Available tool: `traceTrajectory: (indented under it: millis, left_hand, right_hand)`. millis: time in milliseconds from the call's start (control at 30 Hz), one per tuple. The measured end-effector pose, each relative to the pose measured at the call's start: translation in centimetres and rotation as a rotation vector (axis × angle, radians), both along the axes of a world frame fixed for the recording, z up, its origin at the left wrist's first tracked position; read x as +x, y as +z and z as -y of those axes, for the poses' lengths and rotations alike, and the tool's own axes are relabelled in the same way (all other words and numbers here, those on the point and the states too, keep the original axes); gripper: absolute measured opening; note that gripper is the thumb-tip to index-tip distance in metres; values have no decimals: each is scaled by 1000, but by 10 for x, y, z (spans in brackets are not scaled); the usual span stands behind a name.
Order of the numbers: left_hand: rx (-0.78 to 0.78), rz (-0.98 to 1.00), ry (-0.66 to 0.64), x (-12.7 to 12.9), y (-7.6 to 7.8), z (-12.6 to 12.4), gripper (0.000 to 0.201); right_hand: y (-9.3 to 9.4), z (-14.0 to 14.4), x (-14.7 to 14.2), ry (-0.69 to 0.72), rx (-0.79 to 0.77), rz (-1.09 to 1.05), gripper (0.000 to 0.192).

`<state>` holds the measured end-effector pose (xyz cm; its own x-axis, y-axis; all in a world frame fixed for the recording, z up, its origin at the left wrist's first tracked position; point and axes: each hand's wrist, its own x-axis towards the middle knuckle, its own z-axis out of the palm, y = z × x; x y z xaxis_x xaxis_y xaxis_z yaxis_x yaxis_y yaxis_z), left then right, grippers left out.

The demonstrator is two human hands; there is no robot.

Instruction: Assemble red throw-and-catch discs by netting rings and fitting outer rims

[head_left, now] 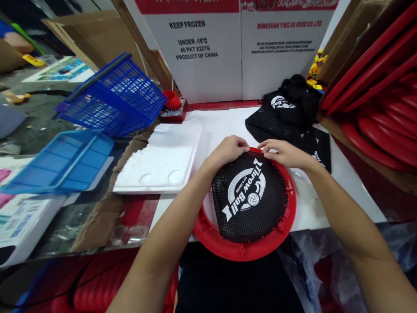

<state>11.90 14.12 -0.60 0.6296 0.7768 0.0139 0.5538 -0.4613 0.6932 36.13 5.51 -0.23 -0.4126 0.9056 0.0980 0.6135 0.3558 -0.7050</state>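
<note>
A red plastic ring (pixel 249 252) lies at the table's front edge. Black mesh netting (pixel 270 217) with a white "Throw Ball" print is stretched over most of it, attached along the right and near sides. At the ring's left a gap remains between netting and rim. My left hand (pixel 230 150) is closed in a pinch on the netting's edge at the far rim. Just to its right, my right hand (pixel 283 153) presses thumb and fingers on the same far edge; its fingertips partly hide the rim there.
Black printed netting (pixel 276 119) is piled behind my right hand. Red rings (pixel 384 126) are stacked at right. On the left are a white foam slab (pixel 163 152), a blue basket (pixel 120 95) and a blue tray (pixel 61 161). A large white carton (pixel 215 69) stands at the back.
</note>
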Motion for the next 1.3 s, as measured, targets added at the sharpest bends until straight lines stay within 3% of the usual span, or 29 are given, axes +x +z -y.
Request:
traceTrajectory:
  millis: [167, 367, 533, 633, 800, 900, 1000, 1133, 1200, 1300]
  left_hand:
    - [166, -26, 46, -2, -10, 3, 16]
    - [173, -96, 8, -4, -2, 8, 15]
    - [381, -223, -94, -7, 12, 30, 28]
    - [427, -263, -115, -8, 14, 36, 29]
    - [381, -179, -109, -8, 4, 28, 28]
    - [375, -160, -122, -10, 5, 27, 30]
    - [351, -191, -183, -20, 19, 35, 25]
    - [472, -389, -126, -44, 31, 52, 25]
    - [504, -441, -98, -56, 26, 55, 25]
    - [415, -277, -178, -65, 10, 53, 20]
  right_hand:
    - [-7, -3, -10, -18, 93, 171, 25]
    - [-6, 1, -14, -102, 241, 364, 18]
    - [-7, -7, -12, -133, -10, 79, 21]
    - [-13, -12, -20, -104, 2, -68, 17]
    - [-19, -12, -28, -131, -13, -198, 17]
    - [-20, -14, -33, -208, 75, -64, 15]
    - [-19, -17, -43, -274, 78, 163, 16]
    - [-11, -17, -45, -275, 26, 308, 18]
    - [-2, -12, -35, -239, -36, 348, 18]
    - [14, 1, -11, -137, -166, 388, 15]
